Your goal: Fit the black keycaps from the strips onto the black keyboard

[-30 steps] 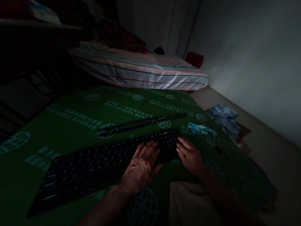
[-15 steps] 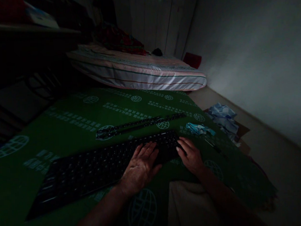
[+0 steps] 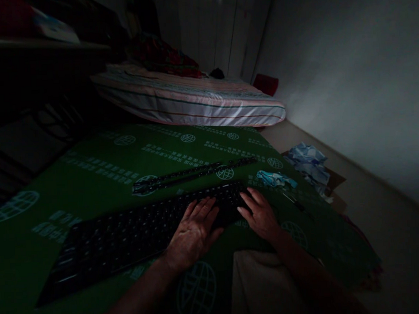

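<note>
A long black keyboard (image 3: 123, 238) lies at a slant on a green printed sheet (image 3: 93, 179). Flat on its keys, right of the middle, rests my left hand (image 3: 194, 226), fingers stretched out and slightly apart. My right hand (image 3: 261, 212) is at the keyboard's right end, with the fingers spread and their tips over the last keys. Neither hand grips anything. Behind the keyboard are dark strips with small white marks (image 3: 176, 176); the dim light hides what they are. The keys under my left hand are hidden.
A crumpled blue-and-white cloth or wrapper (image 3: 275, 178) and a thin pen-like tool (image 3: 293, 201) lie to the right. Pale crumpled plastic (image 3: 307, 160) is on the floor. A striped mattress (image 3: 194, 102) stands behind, a dark table (image 3: 47, 48) at left, a white wall (image 3: 358, 87) at right.
My right hand has shifted slightly left, further onto the keyboard's right end. My left hand stays about where it was. The whole view has moved very slightly.
</note>
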The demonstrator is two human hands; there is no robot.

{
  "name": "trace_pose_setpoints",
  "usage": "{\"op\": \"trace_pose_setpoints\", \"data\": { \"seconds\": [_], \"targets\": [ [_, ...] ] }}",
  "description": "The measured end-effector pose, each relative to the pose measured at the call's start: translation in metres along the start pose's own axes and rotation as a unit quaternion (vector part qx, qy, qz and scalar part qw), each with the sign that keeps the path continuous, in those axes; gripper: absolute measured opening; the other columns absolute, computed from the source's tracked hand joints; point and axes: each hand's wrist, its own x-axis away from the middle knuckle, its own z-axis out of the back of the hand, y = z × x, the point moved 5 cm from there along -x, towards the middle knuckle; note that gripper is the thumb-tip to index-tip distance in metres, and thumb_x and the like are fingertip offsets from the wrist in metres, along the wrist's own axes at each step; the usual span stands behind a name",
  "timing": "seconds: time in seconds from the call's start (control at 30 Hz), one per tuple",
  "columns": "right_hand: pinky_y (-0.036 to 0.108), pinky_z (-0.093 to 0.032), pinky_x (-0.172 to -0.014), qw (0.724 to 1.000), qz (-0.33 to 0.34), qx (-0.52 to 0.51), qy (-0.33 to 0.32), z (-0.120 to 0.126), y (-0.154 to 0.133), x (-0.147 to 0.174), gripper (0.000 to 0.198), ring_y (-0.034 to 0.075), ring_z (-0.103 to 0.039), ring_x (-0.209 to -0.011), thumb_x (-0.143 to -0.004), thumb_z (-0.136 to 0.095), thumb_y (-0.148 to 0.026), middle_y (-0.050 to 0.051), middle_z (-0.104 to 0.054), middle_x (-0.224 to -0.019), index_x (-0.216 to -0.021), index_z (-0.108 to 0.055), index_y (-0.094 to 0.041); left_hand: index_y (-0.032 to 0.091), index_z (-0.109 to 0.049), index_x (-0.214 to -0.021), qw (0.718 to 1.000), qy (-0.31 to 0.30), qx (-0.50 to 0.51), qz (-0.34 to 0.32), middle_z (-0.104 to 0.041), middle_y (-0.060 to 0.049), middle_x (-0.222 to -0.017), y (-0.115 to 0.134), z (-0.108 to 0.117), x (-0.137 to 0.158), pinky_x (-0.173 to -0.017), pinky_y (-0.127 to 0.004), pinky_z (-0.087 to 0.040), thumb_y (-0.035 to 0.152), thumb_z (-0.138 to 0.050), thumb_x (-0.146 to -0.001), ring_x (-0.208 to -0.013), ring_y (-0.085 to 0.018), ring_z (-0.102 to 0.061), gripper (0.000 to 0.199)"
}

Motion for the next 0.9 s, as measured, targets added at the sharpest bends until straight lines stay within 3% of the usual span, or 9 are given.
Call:
{"op": "trace_pose_setpoints", "data": {
  "seconds": [0.23,0.43,0.6,0.9],
  "targets": [
    [0.043,-0.047,-0.096,1.0,0.012,0.007,0.007,0.003,-0.0026,0.0003,0.035,0.027,-0.052,-0.117,-0.09,-0.048,-0.038,0.016,-0.055,-0.126,-0.113,-0.063,-0.017,0.015,-0.056,-0.122,1.0,0.0,-0.001,0.0,-0.05,-0.014,-0.138,-0.0003,-0.0021,0.0001,-0.107,-0.048,-0.033,0.039,-0.054,-0.086,-0.127,-0.028,-0.045,0.043],
    [0.043,-0.046,-0.097,1.0,0.005,0.01,-0.007,0.0023,-0.0015,-0.0002,0.042,0.027,-0.051,-0.118,-0.09,-0.048,-0.038,0.016,-0.054,-0.127,-0.124,-0.057,-0.016,0.015,-0.057,-0.12,1.0,0.001,0.014,0.008,-0.05,-0.014,-0.138,0.0012,0.0012,-0.0008,-0.107,-0.049,-0.032,0.037,-0.053,-0.086,-0.127,-0.028,-0.045,0.04],
    [0.045,-0.045,-0.099,0.999,0.007,0.023,-0.027,0.0005,-0.0026,-0.0019,0.039,0.029,-0.049,-0.12,-0.089,-0.05,-0.038,0.018,-0.051,-0.13,-0.119,-0.06,-0.015,0.016,-0.057,-0.12,1.0,0.002,0.022,0.016,-0.05,-0.013,-0.137,0.0016,0.0019,-0.0004,-0.108,-0.047,-0.031,0.038,-0.053,-0.086,-0.127,-0.027,-0.045,0.041],
    [0.045,-0.047,-0.096,1.0,0.008,0.002,-0.001,0.0003,0.0002,-0.0006,0.037,0.028,-0.052,-0.116,-0.09,-0.048,-0.039,0.017,-0.055,-0.125,-0.116,-0.061,-0.016,0.015,-0.057,-0.121,1.0,-0.009,0.02,0.011,-0.05,-0.015,-0.137,0.0018,0.0039,-0.0018,-0.107,-0.049,-0.033,0.037,-0.054,-0.086,-0.127,-0.028,-0.045,0.041]
  ]
}}
